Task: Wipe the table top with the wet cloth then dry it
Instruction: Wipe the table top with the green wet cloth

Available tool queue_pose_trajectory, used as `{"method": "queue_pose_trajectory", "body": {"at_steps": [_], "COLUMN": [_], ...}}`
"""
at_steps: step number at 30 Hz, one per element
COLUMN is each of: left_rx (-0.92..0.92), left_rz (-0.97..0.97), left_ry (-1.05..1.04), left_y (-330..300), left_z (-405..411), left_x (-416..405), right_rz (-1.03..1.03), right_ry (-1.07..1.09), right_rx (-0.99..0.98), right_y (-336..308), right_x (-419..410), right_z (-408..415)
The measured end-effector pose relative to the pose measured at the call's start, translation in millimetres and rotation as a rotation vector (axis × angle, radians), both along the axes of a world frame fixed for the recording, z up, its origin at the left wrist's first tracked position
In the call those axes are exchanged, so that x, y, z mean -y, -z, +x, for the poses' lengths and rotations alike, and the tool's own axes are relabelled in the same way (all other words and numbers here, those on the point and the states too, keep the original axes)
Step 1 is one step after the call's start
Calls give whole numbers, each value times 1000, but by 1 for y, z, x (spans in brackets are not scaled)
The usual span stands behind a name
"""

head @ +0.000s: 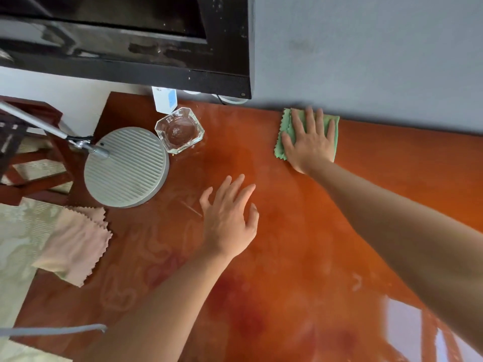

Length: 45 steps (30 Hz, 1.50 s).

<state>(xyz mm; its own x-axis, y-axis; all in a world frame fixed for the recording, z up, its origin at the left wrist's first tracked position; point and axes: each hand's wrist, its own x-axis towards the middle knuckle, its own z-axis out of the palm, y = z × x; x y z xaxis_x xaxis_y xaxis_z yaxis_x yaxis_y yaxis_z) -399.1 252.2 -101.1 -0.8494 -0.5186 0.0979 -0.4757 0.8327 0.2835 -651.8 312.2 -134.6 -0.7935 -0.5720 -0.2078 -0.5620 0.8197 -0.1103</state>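
The right hand [309,142] presses the green cloth [287,134] flat with fingers spread, at the far edge of the orange tabletop [287,257] against the grey wall [366,53]. The left hand [227,218] hovers mid-tabletop, fingers spread. A pink cloth [75,244] overhangs the tabletop's left edge.
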Motion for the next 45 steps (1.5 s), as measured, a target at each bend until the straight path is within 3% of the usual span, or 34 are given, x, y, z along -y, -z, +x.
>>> {"method": "queue_pose_trajectory", "body": {"at_steps": [5,15,29,33,45], "left_rx": [56,148,34,40,19], "left_rz": [31,87,19,48,35], "left_ry": [-16,-84,61,75,175], "left_y": [-17,-7,1,4,4], "left_z": [7,17,27,32,37], "left_x": [11,25,108,125,116], "right_rz": [7,-14,4,8,-10], "right_ry": [-49,-203,20,41,-84], "right_rx": [3,37,-19,-30,37], "right_y": [-5,-2,1,1,-5], "right_x": [-3,-48,73,81,-2], "right_z": [19,174,52,52,249]}}
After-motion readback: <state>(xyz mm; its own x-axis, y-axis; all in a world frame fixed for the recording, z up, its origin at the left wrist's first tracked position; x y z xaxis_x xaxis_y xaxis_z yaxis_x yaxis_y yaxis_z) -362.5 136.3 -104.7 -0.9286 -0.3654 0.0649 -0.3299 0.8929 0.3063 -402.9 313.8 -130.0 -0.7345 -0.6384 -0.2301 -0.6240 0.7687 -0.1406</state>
